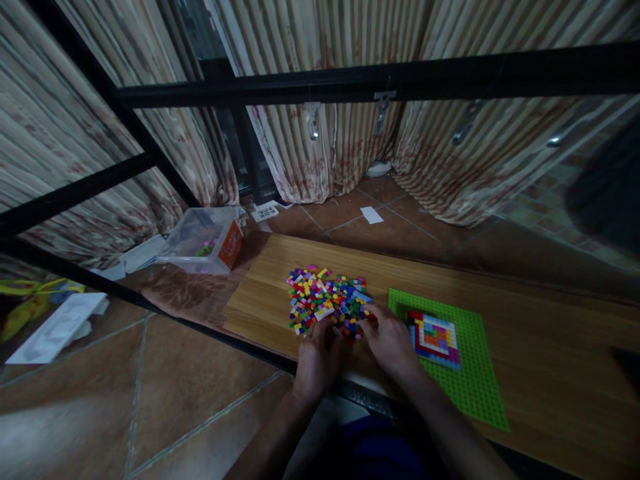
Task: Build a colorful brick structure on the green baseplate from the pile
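Observation:
A pile of small, many-coloured toy building bricks (320,293) lies spread on the wooden board. At its near edge is my left hand (319,357), fingers curled in; what they may hold is hidden. My right hand (389,339) reaches into the right side of the pile with thumb and fingers drawn together, and any brick between them is too small to make out. Right of that hand lies a green studded baseplate (477,387). On it sits a square build of bricks (434,339) in coloured rings, with red, white and light blue among them.
A clear plastic box (193,243) with an orange label and a few bricks inside stands beyond the board's left end. A black metal frame (350,85) with hanging hooks runs across the back, before striped curtains (320,153). White packaging (57,327) lies on the tiled floor at left.

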`<action>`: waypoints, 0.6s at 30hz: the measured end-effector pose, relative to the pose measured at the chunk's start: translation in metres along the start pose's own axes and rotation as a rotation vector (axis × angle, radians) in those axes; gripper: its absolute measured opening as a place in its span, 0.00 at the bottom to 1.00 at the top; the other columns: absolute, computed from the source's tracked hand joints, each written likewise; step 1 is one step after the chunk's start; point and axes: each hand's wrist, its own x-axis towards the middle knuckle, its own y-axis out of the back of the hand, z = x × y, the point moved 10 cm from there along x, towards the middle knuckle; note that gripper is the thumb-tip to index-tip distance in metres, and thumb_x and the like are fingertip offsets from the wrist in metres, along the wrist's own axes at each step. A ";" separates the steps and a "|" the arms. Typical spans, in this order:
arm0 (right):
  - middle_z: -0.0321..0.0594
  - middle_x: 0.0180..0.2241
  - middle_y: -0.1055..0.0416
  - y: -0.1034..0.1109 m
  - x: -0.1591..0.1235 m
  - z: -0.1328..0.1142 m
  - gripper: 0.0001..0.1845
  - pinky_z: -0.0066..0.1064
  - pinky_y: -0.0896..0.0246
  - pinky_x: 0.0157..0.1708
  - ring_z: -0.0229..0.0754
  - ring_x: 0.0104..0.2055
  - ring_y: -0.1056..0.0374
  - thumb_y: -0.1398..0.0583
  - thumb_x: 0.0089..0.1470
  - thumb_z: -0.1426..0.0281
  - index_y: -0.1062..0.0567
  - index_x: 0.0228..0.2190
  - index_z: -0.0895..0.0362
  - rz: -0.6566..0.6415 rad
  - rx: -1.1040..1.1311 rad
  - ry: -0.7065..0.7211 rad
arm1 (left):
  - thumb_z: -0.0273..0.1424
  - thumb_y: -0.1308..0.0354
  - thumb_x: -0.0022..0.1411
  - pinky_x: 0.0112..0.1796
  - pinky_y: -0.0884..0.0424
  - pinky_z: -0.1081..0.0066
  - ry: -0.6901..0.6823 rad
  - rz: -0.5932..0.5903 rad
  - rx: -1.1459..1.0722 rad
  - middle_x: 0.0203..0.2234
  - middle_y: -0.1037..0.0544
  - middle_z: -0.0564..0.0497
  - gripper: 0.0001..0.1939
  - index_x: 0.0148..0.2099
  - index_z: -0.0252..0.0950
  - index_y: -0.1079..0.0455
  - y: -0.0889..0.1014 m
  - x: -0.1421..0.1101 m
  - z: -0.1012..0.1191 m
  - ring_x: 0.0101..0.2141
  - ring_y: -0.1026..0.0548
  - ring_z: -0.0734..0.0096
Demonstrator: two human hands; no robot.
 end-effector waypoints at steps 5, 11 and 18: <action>0.46 0.44 0.27 0.000 -0.008 -0.001 0.17 0.37 0.34 0.44 0.45 0.42 0.28 0.47 0.57 0.69 0.27 0.47 0.57 -0.012 0.145 0.033 | 0.24 0.45 0.59 0.41 0.29 0.67 -0.066 0.012 -0.043 0.41 0.26 0.47 0.15 0.49 0.37 0.32 0.006 -0.002 0.006 0.40 0.26 0.68; 0.44 0.41 0.27 0.016 -0.007 -0.013 0.14 0.37 0.36 0.45 0.45 0.43 0.30 0.47 0.57 0.70 0.25 0.42 0.56 0.094 0.141 0.120 | 0.27 0.46 0.61 0.38 0.29 0.69 -0.112 0.087 -0.114 0.36 0.26 0.49 0.12 0.48 0.37 0.31 0.025 -0.004 0.003 0.37 0.27 0.69; 0.42 0.39 0.29 -0.009 0.017 -0.054 0.12 0.33 0.38 0.42 0.43 0.40 0.32 0.46 0.59 0.66 0.23 0.37 0.55 0.050 -0.021 0.218 | 0.29 0.45 0.62 0.45 0.29 0.64 -0.137 0.304 0.065 0.43 0.28 0.46 0.15 0.52 0.37 0.34 0.059 -0.012 0.001 0.45 0.28 0.64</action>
